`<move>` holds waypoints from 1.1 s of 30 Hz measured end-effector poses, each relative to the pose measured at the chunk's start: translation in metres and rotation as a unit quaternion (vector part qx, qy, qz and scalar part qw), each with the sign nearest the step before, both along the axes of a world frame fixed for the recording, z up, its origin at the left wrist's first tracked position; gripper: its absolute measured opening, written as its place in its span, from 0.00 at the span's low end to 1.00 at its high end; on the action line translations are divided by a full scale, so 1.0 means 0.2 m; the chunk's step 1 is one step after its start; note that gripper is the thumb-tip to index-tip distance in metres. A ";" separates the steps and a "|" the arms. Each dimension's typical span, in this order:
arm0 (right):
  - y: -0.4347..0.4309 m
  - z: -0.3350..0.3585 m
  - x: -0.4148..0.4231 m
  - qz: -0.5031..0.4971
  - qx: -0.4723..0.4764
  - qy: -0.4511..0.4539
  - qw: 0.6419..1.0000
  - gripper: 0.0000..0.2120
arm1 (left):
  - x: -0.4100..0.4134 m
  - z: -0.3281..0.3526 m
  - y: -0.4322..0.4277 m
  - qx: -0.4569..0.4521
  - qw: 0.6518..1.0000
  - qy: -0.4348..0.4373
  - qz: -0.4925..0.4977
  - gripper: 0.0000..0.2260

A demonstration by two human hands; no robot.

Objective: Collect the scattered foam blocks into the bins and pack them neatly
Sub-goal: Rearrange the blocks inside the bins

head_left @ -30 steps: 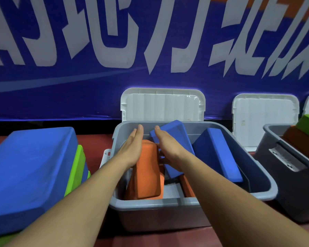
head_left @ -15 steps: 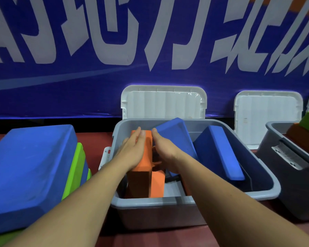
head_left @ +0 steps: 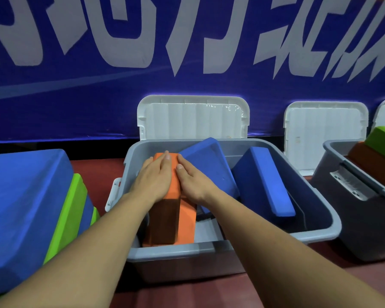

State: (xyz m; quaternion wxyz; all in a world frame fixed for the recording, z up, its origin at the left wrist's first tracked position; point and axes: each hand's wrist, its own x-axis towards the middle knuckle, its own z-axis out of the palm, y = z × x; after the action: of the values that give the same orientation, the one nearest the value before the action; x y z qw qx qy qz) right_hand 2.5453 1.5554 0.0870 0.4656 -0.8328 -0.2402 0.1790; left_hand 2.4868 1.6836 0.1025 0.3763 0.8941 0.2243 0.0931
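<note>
A grey bin (head_left: 316, 232) stands in front of me. An orange foam block (head_left: 165, 218) stands on edge at its left side, with a second orange block (head_left: 187, 221) beside it. My left hand (head_left: 153, 178) lies flat on top of the upright orange block. My right hand (head_left: 193, 181) rests flat next to it, against a tilted blue block (head_left: 209, 161). Another blue block (head_left: 269, 181) leans at the bin's right side.
A stack of large blue and green foam blocks (head_left: 27, 207) sits to the left. A second grey bin (head_left: 351, 196) with orange and green blocks stands at the right. White lids (head_left: 193, 121) lean against the blue banner wall behind. The floor is red.
The orange block has been turned from leaning to standing on edge against the bin's left side. Both hands moved onto its top, side by side. The tilted blue block shifted slightly right.
</note>
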 end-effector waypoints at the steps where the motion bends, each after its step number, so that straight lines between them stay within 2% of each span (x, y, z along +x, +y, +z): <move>1: -0.01 -0.01 0.01 0.003 -0.002 0.002 1.000 0.27 | 0.00 0.01 0.00 0.003 1.000 -0.001 0.009 0.24; 4: -0.01 -0.01 0.00 0.006 -0.002 0.016 1.000 0.28 | -0.01 0.03 -0.02 0.015 1.000 0.016 0.020 0.26; 8: 0.01 -0.01 -0.01 0.006 0.001 0.002 1.000 0.36 | -0.02 0.07 -0.04 0.031 0.999 0.044 0.004 0.25; 13: -0.03 0.00 0.01 0.006 -0.039 -0.017 0.999 0.27 | -0.06 0.09 -0.02 0.010 0.999 0.048 -0.018 0.25; 23: 0.03 0.04 -0.03 0.000 -0.020 0.031 0.999 0.29 | -0.20 0.13 -0.02 0.033 0.997 0.067 -0.016 0.25; 33: 0.05 0.10 -0.09 0.007 -0.027 0.000 1.000 0.28 | -0.17 0.09 0.01 0.063 0.995 0.075 0.000 0.25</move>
State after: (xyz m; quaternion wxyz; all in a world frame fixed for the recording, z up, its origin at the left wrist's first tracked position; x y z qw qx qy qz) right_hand 2.5275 1.5659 0.1061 0.4418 -0.8432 -0.2416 0.1886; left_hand 2.4532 1.6865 0.1214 0.3016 0.9203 0.2457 0.0402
